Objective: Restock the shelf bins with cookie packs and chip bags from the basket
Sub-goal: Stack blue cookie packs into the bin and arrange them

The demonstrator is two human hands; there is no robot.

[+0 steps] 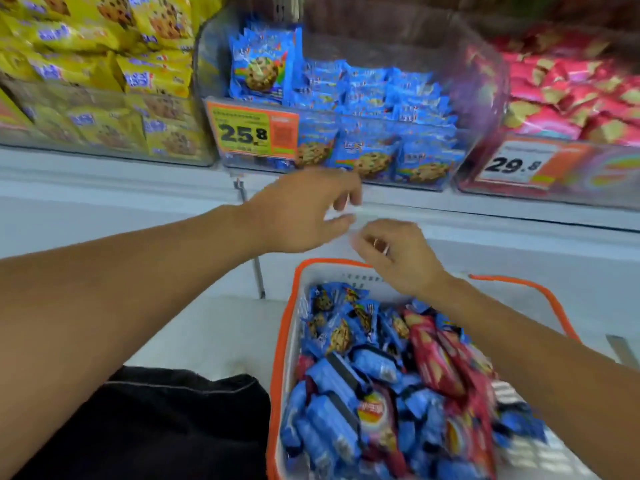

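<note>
Shelf bins (346, 109), empty hands, basket (287, 341)

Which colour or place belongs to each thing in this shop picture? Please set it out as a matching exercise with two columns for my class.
Column one:
1. left bin
2. middle bin
3. right bin
4. basket

Column two:
a. blue cookie packs, price tag 25.8
b. orange rim, below the hands
c. yellow cookie packs
d. red packs, price tag 29.8

Pairs: 1-c, 2-a, 3-d, 4-b
</note>
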